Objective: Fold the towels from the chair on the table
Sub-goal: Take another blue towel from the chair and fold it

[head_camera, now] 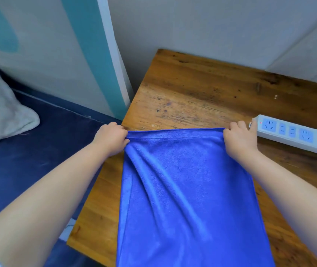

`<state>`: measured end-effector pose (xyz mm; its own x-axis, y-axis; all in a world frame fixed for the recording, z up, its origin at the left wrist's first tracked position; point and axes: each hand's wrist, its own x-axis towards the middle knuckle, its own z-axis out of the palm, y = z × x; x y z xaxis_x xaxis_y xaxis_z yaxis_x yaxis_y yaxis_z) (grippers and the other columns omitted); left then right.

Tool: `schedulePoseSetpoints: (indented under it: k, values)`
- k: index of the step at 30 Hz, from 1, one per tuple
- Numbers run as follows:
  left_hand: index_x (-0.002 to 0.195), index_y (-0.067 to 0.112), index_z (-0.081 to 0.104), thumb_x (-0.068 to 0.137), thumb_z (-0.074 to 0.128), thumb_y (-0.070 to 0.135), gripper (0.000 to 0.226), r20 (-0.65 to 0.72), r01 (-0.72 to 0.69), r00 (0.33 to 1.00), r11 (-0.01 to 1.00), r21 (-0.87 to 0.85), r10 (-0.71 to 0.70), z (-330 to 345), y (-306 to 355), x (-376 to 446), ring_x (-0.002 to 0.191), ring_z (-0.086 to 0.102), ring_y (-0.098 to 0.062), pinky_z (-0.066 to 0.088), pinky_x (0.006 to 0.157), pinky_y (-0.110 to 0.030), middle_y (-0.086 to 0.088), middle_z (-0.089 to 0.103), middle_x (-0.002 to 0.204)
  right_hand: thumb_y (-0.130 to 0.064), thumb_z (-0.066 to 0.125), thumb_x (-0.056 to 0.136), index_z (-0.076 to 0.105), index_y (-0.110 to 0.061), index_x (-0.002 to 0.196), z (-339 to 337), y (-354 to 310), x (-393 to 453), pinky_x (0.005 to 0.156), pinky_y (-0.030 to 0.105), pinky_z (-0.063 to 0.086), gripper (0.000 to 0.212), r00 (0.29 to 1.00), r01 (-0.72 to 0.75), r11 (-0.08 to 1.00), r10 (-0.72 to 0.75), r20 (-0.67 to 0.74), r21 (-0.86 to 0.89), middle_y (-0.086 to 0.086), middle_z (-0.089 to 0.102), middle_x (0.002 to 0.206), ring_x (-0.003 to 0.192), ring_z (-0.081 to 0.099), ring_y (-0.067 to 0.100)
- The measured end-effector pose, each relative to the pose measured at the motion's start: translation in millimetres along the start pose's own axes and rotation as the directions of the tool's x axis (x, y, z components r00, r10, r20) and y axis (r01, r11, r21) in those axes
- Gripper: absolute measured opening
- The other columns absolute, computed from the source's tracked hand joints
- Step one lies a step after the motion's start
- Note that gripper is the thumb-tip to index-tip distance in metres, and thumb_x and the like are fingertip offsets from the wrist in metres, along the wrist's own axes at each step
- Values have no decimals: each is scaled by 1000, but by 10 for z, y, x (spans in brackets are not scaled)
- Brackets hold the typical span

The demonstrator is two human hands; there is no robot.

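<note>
A blue towel (184,189) lies stretched lengthwise on the wooden table (196,89), its near end running out of the bottom of the view. Long wrinkles cross it from upper left to lower right. My left hand (111,137) grips the towel's far left corner, right at the table's left edge. My right hand (239,139) grips the far right corner. The far hem is pulled straight between both hands. No chair is in view.
A white power strip (292,133) with blue sockets lies on the table just right of my right hand. A bed with a dark blue sheet (43,151) and a pale pillow (1,112) stands to the left. Walls close in behind the table.
</note>
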<state>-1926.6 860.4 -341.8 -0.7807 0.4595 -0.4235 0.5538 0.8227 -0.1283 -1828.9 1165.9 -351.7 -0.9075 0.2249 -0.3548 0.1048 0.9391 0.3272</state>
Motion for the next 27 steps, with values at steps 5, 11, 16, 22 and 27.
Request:
schedulePoseSetpoints:
  k: [5,11,16,22,27]
  values:
    - [95,5,62,93,47,26,26,-21,50,998,968,-246,-57,89,-29,-60,105,51,-26,43,77,-35,-10,56,104,-12,43,87,63,-15,105,-38,-44,48,112,56,7,27,998,-34,999,36,46,-38,7,50,119,120,37,26]
    - [103,2,62,93,49,20,24,-149,17,987,945,-325,-68,122,-2,-11,116,45,-25,45,90,-39,-8,53,122,-16,52,81,62,-12,102,-93,66,80,104,45,29,25,998,-53,998,54,-16,36,9,56,111,111,44,27]
    - [99,2,64,92,49,19,24,-53,16,998,962,-272,-32,139,45,106,122,44,-23,43,94,-38,-6,54,124,-13,49,83,56,-11,99,-110,167,114,72,32,37,17,998,18,997,-22,59,77,8,60,104,99,50,25]
    - [101,5,66,92,50,23,25,-49,2,999,944,-329,-19,141,-16,145,111,47,-25,42,87,-33,-10,56,111,-4,43,85,36,-16,80,-65,265,122,53,27,32,15,994,77,990,-85,64,115,9,60,98,77,46,23]
    - [96,3,65,91,52,22,23,-84,15,995,915,-404,-53,72,-88,47,101,54,-26,42,81,-32,-11,59,104,-9,41,91,51,-10,89,-103,394,31,63,30,40,11,994,76,975,-91,63,210,12,60,100,91,55,28]
